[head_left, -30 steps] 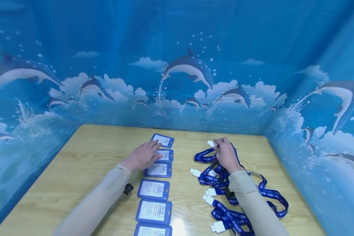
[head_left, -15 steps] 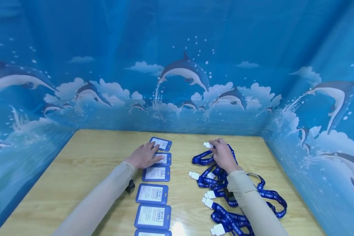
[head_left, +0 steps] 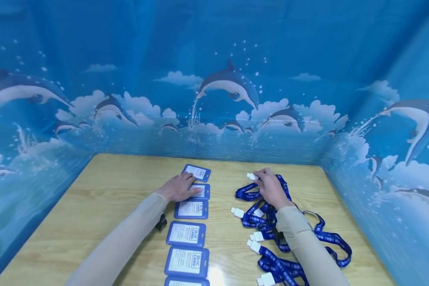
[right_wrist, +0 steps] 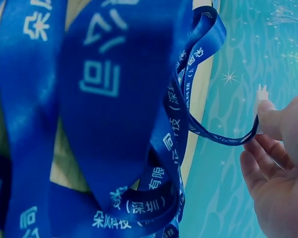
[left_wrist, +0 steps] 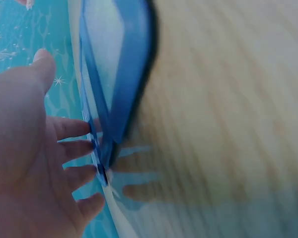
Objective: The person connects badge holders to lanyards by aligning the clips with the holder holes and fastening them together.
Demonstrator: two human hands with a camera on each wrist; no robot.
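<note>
My left hand (head_left: 178,188) has its fingers extended over the topmost blue card holder (head_left: 202,173), fingertips at its left edge. The thumb lies over the second card holder (head_left: 204,191). In the left wrist view, the palm of the left hand (left_wrist: 25,153) shows, and its fingertips meet the blue edges of holders. My right hand (head_left: 271,188) pinches a white plastic clip (head_left: 251,176) on the end of a blue lanyard (head_left: 248,192). In the right wrist view, the white clip (right_wrist: 262,95) stands between thumb and fingers, with its strap (right_wrist: 223,140) looping away to the left.
More card holders (head_left: 186,234) run in a column toward the near edge of the wooden table (head_left: 103,198). Several lanyards (head_left: 277,264) with white clips (head_left: 237,212) lie tangled under and beside the right forearm. A dolphin-print curtain (head_left: 214,139) encloses the table's back and sides.
The pinched white clip has shifted slightly left and shows more beyond the right fingers. My left hand has slid slightly right over the card holders. The head view has moved a little.
</note>
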